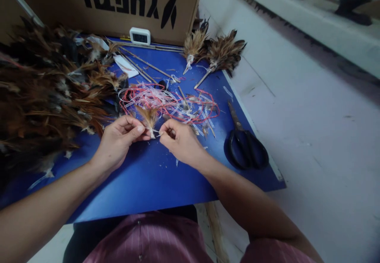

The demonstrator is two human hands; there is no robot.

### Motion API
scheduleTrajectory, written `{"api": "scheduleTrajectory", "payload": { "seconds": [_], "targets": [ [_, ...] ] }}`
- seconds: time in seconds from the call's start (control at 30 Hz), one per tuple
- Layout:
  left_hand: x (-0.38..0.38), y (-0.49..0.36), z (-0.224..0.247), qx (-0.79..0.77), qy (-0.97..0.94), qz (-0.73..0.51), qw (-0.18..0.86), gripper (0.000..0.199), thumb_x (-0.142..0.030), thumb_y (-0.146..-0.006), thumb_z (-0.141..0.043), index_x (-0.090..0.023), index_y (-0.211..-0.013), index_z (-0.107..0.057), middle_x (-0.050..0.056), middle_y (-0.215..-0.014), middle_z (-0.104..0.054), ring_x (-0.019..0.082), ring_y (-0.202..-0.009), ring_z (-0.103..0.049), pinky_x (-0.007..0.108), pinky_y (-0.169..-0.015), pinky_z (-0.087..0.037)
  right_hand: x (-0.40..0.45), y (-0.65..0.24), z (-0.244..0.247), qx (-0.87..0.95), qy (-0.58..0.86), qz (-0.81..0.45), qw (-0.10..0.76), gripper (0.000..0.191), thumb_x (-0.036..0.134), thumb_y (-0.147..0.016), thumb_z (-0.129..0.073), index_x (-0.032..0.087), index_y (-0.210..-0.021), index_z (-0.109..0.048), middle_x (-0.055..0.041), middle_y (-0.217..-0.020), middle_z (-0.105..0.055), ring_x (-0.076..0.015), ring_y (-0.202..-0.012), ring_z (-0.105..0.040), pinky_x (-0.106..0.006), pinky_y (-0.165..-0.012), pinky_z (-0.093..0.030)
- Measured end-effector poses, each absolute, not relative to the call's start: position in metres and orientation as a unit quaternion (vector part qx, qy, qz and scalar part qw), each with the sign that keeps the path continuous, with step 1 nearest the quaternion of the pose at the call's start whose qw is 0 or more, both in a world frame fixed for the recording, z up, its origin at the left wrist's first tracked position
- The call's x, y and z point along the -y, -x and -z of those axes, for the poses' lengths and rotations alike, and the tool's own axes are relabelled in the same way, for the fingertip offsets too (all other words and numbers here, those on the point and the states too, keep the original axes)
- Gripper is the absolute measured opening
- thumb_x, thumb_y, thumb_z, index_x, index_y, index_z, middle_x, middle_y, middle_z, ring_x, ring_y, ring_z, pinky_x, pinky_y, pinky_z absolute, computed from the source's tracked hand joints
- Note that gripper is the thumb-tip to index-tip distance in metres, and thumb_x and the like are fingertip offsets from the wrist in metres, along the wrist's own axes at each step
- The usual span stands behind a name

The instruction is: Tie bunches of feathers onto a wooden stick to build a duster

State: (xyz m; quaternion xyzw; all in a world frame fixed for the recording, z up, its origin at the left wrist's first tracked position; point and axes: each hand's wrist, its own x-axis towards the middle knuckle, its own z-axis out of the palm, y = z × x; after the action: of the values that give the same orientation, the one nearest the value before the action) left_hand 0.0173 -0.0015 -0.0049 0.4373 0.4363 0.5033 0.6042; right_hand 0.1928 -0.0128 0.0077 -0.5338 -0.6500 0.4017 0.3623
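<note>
A small tuft of brown feathers [149, 116] points away from me between my hands, with a white strip around its pale base. My left hand [123, 136] is closed, thumb and fingers pinching the strip's left end beside the tuft. On the other side my right hand [181, 139] pinches the strip's right end, its fingers curled. Just beyond them lies a tangle of red cord [212, 100] and clear plastic strips [157, 96].
A large heap of brown feathers [53, 96] covers the left side. Black-handled scissors [247, 148] lie at the right. Behind are two feather bundles on sticks [224, 53], thin sticks [148, 61], a small white digital display [140, 36] and a cardboard box [118, 21].
</note>
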Motion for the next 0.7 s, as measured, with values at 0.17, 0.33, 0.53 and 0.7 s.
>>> {"api": "scheduleTrajectory", "payload": {
  "seconds": [0.17,0.33,0.53,0.7],
  "targets": [
    [0.003,-0.018,0.005,-0.428,-0.446,-0.490,0.614,0.020,-0.026,-0.072,-0.076,-0.016,-0.076,-0.060,0.000,-0.069,-0.067,0.013,-0.067,-0.068,0.026,-0.065,-0.060,0.014,-0.190,-0.005,0.711,0.535,-0.284,0.357,0.005,0.014,-0.074,-0.050,0.018,-0.071,-0.052,0.0026,-0.067,-0.053,-0.0094,-0.060,-0.047,-0.024,-0.062,-0.037],
    [0.007,-0.018,0.005,-0.429,-0.462,-0.462,0.623,0.022,-0.023,-0.070,-0.078,-0.017,-0.083,-0.061,0.001,-0.079,-0.069,0.014,-0.074,-0.068,0.025,-0.066,-0.059,0.018,-0.186,0.001,0.767,0.514,-0.204,0.326,0.006,0.016,-0.080,-0.047,0.018,-0.076,-0.050,-0.0020,-0.077,-0.056,-0.0125,-0.067,-0.049,-0.027,-0.064,-0.038],
    [0.012,-0.021,0.003,-0.447,-0.464,-0.458,0.612,0.018,-0.025,-0.072,-0.076,-0.015,-0.081,-0.064,0.002,-0.077,-0.070,0.013,-0.071,-0.067,0.022,-0.066,-0.057,0.021,-0.185,0.000,0.812,0.489,-0.156,0.278,0.013,0.016,-0.086,-0.040,0.016,-0.083,-0.053,-0.0061,-0.084,-0.059,-0.0157,-0.075,-0.053,-0.029,-0.069,-0.043],
    [0.015,-0.022,0.004,-0.461,-0.468,-0.462,0.596,0.019,-0.024,-0.068,-0.079,-0.016,-0.080,-0.066,-0.001,-0.070,-0.067,0.010,-0.066,-0.065,0.019,-0.063,-0.056,0.022,-0.185,-0.001,0.845,0.478,-0.095,0.220,0.020,0.017,-0.089,-0.039,0.012,-0.091,-0.058,-0.0104,-0.091,-0.061,-0.0183,-0.079,-0.055,-0.031,-0.070,-0.045]
  ]
}}
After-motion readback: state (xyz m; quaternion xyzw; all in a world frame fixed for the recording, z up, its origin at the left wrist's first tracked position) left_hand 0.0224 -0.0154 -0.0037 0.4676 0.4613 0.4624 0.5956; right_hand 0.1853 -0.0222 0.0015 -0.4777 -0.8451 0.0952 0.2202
